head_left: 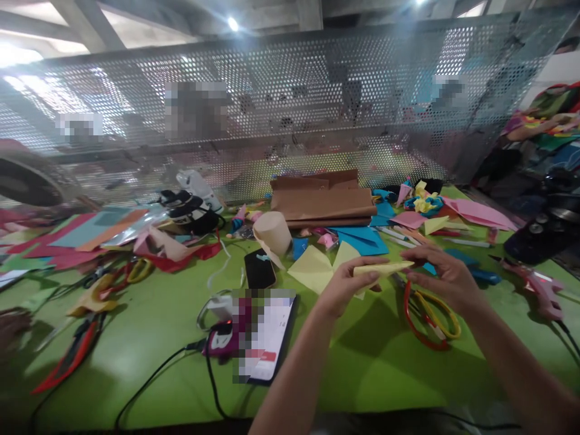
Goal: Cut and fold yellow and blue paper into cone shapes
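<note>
A folded piece of pale yellow paper [384, 268] is held above the green table, seen nearly edge-on with its narrow tip to the right. My left hand [345, 285] grips its wider end between thumb and fingers. At the pointed end, the fingertips and thumb of my right hand [446, 279] close around the paper. Beneath my right hand lie scissors with red and yellow handles [437, 314], their blades partly hidden. More yellow paper [310, 269] with folds rests on the table behind my left hand.
A phone with a lit screen [272, 338] lies beside a purple power strip [231, 338] with black cords. A dark phone [260, 269], a cream paper roll [273, 232] and brown paper [321, 205] sit farther back. A pink glue gun [541, 293] is at right.
</note>
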Demonstrator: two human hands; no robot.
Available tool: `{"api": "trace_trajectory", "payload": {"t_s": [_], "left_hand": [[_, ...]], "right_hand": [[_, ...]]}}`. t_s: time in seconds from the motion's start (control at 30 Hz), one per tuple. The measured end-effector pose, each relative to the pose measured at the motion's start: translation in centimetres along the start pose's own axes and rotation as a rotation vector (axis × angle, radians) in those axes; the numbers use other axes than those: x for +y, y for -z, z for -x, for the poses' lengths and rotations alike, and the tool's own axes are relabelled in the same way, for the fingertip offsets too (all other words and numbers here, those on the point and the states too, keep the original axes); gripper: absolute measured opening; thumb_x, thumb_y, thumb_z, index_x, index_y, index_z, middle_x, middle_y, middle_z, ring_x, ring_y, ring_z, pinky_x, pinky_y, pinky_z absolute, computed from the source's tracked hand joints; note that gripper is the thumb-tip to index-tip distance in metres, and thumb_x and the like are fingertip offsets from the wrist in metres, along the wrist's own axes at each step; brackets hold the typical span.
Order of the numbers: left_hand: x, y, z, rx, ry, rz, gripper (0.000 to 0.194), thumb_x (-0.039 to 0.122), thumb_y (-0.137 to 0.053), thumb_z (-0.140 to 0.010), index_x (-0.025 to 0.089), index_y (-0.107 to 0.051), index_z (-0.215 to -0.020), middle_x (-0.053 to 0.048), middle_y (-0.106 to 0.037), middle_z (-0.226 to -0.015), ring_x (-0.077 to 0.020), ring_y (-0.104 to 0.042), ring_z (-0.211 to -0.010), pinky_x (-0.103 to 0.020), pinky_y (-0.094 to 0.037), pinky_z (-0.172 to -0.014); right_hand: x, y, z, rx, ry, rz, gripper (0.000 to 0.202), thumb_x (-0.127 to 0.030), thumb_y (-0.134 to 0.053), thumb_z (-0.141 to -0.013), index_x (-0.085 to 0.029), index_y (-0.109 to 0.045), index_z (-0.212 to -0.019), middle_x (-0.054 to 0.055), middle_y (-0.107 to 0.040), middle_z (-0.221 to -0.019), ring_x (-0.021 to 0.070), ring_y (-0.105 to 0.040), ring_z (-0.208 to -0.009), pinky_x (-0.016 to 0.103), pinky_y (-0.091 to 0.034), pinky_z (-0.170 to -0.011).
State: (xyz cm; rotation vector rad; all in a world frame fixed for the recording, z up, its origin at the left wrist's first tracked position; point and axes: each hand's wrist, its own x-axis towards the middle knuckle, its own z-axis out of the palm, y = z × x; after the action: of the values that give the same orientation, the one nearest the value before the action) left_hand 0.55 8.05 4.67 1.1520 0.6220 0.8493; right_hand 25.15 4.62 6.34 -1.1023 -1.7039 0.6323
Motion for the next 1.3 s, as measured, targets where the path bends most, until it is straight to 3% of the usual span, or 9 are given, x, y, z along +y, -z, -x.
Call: {"api": "trace_trajectory", "payload": {"t_s": [0.3, 0.47, 0.73, 0.93, 1.17, 1.3], "left_hand": [[-0.5, -0.8, -0.2, -0.016, 0.015, 0.023, 0.043, 0.04, -0.086, -0.077, 0.017, -0.08, -0.113, -0.012, -0.073, -0.118, -0.0203, -0.068, -0.095, -0.028, -0.058, -0.078], [-0.7, -0.7, -0.2, -0.026, 0.031, 0.032, 0.04, 0.038, -0.085, -0.079, 0.017, -0.079, -0.113, -0.013, -0.073, -0.118, -0.0209, -0.069, -0.097, -0.026, -0.057, -0.077], [-0.9, -0.9, -0.2, -0.026, 0.042, 0.08, 0.041, 0.037, -0.086, -0.078, 0.017, -0.077, -0.113, -0.013, -0.069, -0.124, -0.0213, -0.069, -0.096, -0.028, -0.059, -0.075], [-0.8, -1.0, -0.2, -0.031, 0.043, 0.104, 0.034, 0.037, -0.086, -0.079, 0.016, -0.077, -0.103, -0.01, -0.07, -0.114, -0.0175, -0.068, -0.088, -0.028, -0.06, -0.074], [-0.6, -1.2, -0.1, -0.034, 0.04, 0.041, 0.036, 0.04, -0.086, -0.078, 0.016, -0.077, -0.103, -0.01, -0.071, -0.11, -0.0168, -0.067, -0.087, -0.028, -0.058, -0.077], [-0.4, -1.3, 0.0, -0.054, 0.02, 0.025, 0.033, 0.037, -0.085, -0.079, 0.016, -0.077, -0.103, -0.011, -0.071, -0.115, -0.0183, -0.067, -0.091, -0.028, -0.058, -0.077]], "right_hand": [[-0.2, -0.5, 0.8, 0.069, -0.004, -0.052, 0.019, -0.036, -0.082, -0.081, -0.029, -0.081, -0.099, 0.004, -0.076, -0.093, 0.0223, -0.071, -0.084, 0.032, -0.059, -0.071], [-0.4, -0.5, 1.1, 0.101, 0.021, -0.025, 0.012, -0.035, -0.081, -0.083, -0.029, -0.082, -0.093, 0.004, -0.077, -0.088, 0.0225, -0.071, -0.081, 0.033, -0.059, -0.071], [-0.1, -0.5, 1.3, 0.101, 0.058, 0.006, 0.008, -0.033, -0.079, -0.086, -0.031, -0.082, -0.093, 0.002, -0.076, -0.086, 0.0208, -0.071, -0.079, 0.033, -0.058, -0.072], [-0.1, -0.4, 1.5, 0.103, 0.053, 0.013, 0.004, -0.034, -0.078, -0.087, -0.032, -0.081, -0.089, 0.003, -0.075, -0.084, 0.0223, -0.07, -0.079, 0.036, -0.058, -0.072], [-0.2, -0.7, 1.3, 0.059, 0.074, 0.002, 0.021, -0.035, -0.082, -0.083, -0.031, -0.081, -0.103, 0.005, -0.078, -0.095, 0.0234, -0.072, -0.086, 0.034, -0.061, -0.073], [0.0, -1.0, 1.5, 0.044, 0.075, 0.025, 0.012, -0.037, -0.078, -0.086, -0.032, -0.081, -0.097, 0.004, -0.076, -0.093, 0.0237, -0.072, -0.088, 0.038, -0.061, -0.078]]}}
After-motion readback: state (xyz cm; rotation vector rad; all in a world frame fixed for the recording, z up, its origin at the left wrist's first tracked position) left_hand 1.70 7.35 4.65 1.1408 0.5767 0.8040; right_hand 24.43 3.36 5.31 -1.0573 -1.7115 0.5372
